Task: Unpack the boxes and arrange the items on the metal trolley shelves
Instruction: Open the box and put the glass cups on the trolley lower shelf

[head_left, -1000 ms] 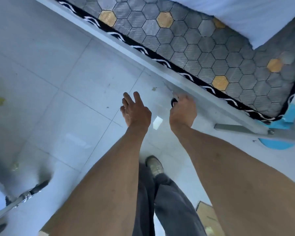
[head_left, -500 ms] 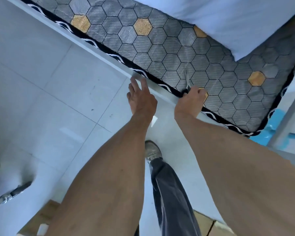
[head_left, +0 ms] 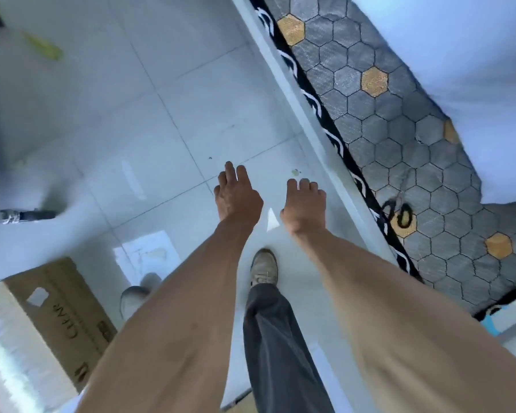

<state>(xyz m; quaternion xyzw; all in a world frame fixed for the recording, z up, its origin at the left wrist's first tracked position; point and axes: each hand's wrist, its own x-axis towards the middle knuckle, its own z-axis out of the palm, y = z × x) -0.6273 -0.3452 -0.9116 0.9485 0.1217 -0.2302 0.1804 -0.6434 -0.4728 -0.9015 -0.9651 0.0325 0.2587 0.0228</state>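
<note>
Arms outstretched; left hand (head_left: 238, 198) flat, right hand (head_left: 303, 205) loosely curled, empty.

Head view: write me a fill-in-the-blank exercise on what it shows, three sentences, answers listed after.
1. The scissors lie on the ____ with the hexagon pattern.
2. Both the left hand and the right hand hold ____.
3. The cardboard box stands on the floor to the person's ____.

Missing words: mattress; nothing; left
</note>
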